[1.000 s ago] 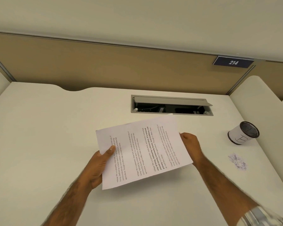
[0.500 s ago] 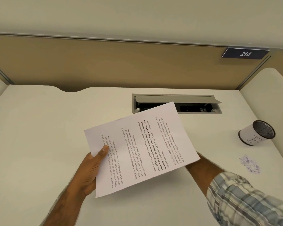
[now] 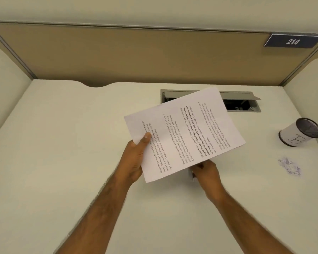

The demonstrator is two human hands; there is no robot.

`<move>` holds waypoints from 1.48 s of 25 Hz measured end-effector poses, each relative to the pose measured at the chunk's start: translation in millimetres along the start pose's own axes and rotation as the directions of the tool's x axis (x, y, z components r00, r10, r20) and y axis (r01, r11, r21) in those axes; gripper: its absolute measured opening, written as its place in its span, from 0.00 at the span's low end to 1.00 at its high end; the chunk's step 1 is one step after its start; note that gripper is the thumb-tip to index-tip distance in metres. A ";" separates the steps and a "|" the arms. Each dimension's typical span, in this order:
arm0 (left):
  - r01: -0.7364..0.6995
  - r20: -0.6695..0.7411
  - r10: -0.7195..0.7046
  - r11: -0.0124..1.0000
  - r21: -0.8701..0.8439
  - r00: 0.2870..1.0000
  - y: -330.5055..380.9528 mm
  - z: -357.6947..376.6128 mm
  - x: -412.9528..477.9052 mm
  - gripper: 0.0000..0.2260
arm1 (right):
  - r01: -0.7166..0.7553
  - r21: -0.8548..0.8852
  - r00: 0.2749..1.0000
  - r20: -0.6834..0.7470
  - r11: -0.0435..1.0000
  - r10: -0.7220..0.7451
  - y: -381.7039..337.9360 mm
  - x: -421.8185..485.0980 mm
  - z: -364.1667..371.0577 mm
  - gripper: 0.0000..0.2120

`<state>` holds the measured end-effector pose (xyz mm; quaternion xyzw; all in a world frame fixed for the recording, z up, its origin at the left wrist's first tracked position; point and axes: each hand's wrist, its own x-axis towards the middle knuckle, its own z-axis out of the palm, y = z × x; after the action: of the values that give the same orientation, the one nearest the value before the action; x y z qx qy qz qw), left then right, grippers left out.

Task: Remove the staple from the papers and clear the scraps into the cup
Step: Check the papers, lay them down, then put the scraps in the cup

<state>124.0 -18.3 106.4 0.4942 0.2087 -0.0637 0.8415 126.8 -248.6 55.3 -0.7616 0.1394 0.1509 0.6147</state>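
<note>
Now the left hand (image 3: 134,158) pinches the papers (image 3: 184,132) above the desk (image 3: 62,143); the right hand (image 3: 207,173) grips a pale object (image 3: 191,174) under their near edge. Better lay them flat before prying the staple.

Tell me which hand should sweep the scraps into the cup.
Probably right. The right hand is nearer the scraps and cup on that side; the left hand grips the papers.

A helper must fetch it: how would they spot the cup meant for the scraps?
On the white desk, look to the right side, right of the open cable tray. The cup sits just beyond the small pile of scraps: black mesh wrapped in white paper bearing a hand-drawn mark.
</note>
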 end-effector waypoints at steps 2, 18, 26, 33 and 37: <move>-0.039 -0.004 0.039 0.999 -0.008 0.999 -1.8 6.9 -6.0 0.13 | -0.153 0.223 0.977 0.177 0.963 0.115 13.3 -51.4 -0.2 0.09; -0.177 -0.024 0.179 0.981 0.074 0.984 -12.9 27.9 -65.0 0.08 | -0.339 0.462 0.878 0.469 0.819 0.099 -37.9 -163.5 18.0 0.20; -0.187 0.014 0.187 0.975 0.116 0.982 -12.4 36.9 -67.7 0.07 | -0.319 0.423 0.907 0.396 0.848 0.143 -53.3 -162.1 21.2 0.20; -0.167 0.034 0.164 0.981 0.096 0.986 -20.5 42.1 -65.0 0.11 | -0.280 0.386 0.934 0.320 0.879 0.157 -53.1 -158.3 25.4 0.23; -0.161 0.024 0.159 0.983 0.085 0.987 -20.3 41.3 -65.0 0.09 | -0.270 0.389 0.942 0.296 0.881 0.158 -52.7 -158.5 28.7 0.21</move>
<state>70.7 -70.4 134.5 0.5449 0.1580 -0.0092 0.8234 1.0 -205.5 160.3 -0.5635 0.1723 0.2815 0.7573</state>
